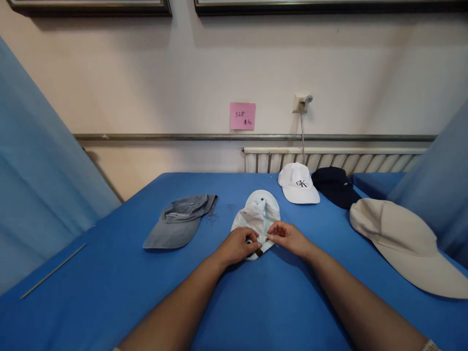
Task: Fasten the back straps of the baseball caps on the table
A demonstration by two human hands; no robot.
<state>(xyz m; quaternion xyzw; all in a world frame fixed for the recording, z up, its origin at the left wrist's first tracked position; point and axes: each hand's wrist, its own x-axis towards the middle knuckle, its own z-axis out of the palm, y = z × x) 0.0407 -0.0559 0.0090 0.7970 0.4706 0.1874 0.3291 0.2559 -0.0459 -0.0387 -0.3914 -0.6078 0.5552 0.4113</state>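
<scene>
A pale, whitish baseball cap (258, 212) lies in the middle of the blue-covered table, its back strap side toward me. My left hand (239, 246) is closed on the cap's near left edge, thumb and fingers pinching by the strap. On the near right edge, my right hand (288, 237) pinches the cap's strap area between thumb and forefinger. A small dark brown patch and a metal-coloured spot show between the two hands. The fingertips partly hide the strap, so its fastening cannot be made out.
A grey cap (183, 222) lies to the left. At the right are a white cap (298, 183) with black letters, a navy cap (334, 185) and a large beige cap (402, 241). A thin stick (53, 271) rests at the far left of the blue table (146, 297).
</scene>
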